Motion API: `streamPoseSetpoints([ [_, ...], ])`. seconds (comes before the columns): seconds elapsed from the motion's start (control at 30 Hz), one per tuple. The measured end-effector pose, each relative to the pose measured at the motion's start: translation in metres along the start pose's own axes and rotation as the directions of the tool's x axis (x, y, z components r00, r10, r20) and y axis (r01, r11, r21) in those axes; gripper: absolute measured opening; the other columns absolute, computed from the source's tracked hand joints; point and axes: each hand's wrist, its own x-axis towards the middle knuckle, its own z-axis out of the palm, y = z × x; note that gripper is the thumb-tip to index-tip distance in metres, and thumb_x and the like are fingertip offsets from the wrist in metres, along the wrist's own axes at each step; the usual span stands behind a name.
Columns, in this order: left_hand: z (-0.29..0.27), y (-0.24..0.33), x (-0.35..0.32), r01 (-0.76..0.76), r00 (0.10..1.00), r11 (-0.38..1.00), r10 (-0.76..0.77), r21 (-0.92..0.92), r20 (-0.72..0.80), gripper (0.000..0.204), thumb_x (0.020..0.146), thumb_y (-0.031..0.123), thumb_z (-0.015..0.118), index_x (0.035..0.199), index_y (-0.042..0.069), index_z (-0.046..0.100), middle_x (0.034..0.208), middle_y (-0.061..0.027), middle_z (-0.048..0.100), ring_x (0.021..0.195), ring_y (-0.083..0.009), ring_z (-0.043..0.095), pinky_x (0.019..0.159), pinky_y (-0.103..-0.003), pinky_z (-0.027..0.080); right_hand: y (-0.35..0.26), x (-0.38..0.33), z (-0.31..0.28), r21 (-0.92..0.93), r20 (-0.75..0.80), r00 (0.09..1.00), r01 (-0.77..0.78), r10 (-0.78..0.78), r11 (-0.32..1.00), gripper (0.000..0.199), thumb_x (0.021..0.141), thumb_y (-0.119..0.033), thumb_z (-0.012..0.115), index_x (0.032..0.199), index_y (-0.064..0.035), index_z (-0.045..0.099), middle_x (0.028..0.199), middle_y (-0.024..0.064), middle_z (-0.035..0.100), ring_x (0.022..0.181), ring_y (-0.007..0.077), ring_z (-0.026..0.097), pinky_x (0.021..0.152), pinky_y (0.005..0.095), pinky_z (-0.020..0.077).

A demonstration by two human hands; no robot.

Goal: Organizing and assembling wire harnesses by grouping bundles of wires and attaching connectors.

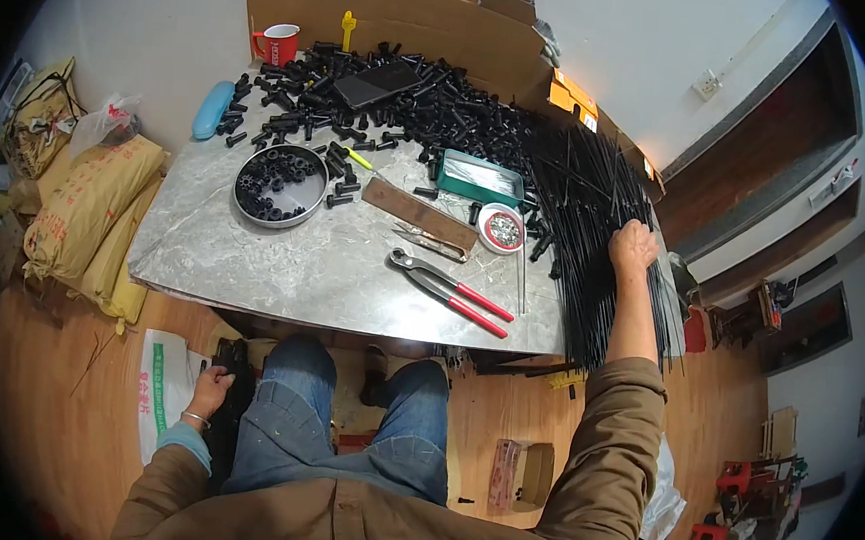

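My right hand (635,246) reaches over the table's right side, its fingers curled onto a thick pile of long thin black rods (585,271). Which of the rods it grips is hidden under the hand. Low on the left, beside my thigh, my left hand (209,393) is closed next to a long black bundle (233,382); a small dark end shows by its fingers, too little to name. Red-handled pincers (462,300) lie near the table's front edge. Behind them are a knife (425,237), a flat brown bar (418,215) and a small white bowl (487,246) of small metal pieces.
Black bolt-like parts (454,111) heap up along the back, a phone (375,83) on top. A round metal tin (301,211), green tray (456,183), blue case (213,109) and red mug (281,47) share the grey table (251,282). Yellow sacks (95,216) stand left.
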Motion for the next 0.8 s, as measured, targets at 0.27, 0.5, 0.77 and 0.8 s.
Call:
streamPoseSetpoints([
  [0.27,0.011,-0.014,0.002,-0.053,0.998,0.998,0.053,0.017,0.026,0.038,0.083,0.026,0.067,0.108,-0.002,0.064,0.095,-0.0202,0.068,0.089,-0.0307,0.066,0.08,-0.036,0.051,0.007,-0.004,-0.004,0.18,0.275,0.96,-0.099,0.047,0.979,0.024,0.087,-0.024,0.055,0.093,-0.0016,0.062,0.104,0.0215,0.066,0.097,0.0383,0.064,0.083,0.0482,0.0501],
  [0.5,0.004,-0.016,-0.002,-0.028,0.999,0.999,0.028,-0.017,0.029,0.037,0.083,0.027,0.067,0.107,-0.001,0.065,0.097,-0.0201,0.068,0.092,-0.0304,0.066,0.082,-0.036,0.051,0.023,0.017,-0.038,0.225,0.062,0.997,-0.056,0.043,0.973,0.022,0.089,-0.013,0.045,0.096,-0.002,0.063,0.103,0.0202,0.066,0.095,0.0377,0.065,0.081,0.048,0.0515],
  [0.77,0.007,-0.017,-0.008,-0.034,0.998,0.998,0.037,-0.057,0.059,0.036,0.083,0.026,0.068,0.105,-0.002,0.065,0.099,-0.0195,0.068,0.093,-0.0304,0.066,0.083,-0.036,0.051,0.005,-0.017,-0.013,0.248,0.263,0.956,-0.199,0.132,0.948,0.036,0.081,-0.034,0.068,0.103,-0.0063,0.065,0.107,0.0183,0.065,0.102,0.0377,0.062,0.085,0.0477,0.0501],
  [0.8,0.006,-0.021,-0.008,-0.025,0.997,0.999,0.029,-0.048,0.072,0.035,0.084,0.025,0.068,0.105,-0.002,0.065,0.099,-0.0195,0.068,0.093,-0.03,0.066,0.083,-0.036,0.05,0.008,-0.014,-0.009,0.252,0.262,0.956,-0.196,0.128,0.948,0.036,0.081,-0.034,0.068,0.103,-0.0063,0.065,0.107,0.0183,0.065,0.102,0.0377,0.062,0.085,0.0477,0.0501],
])
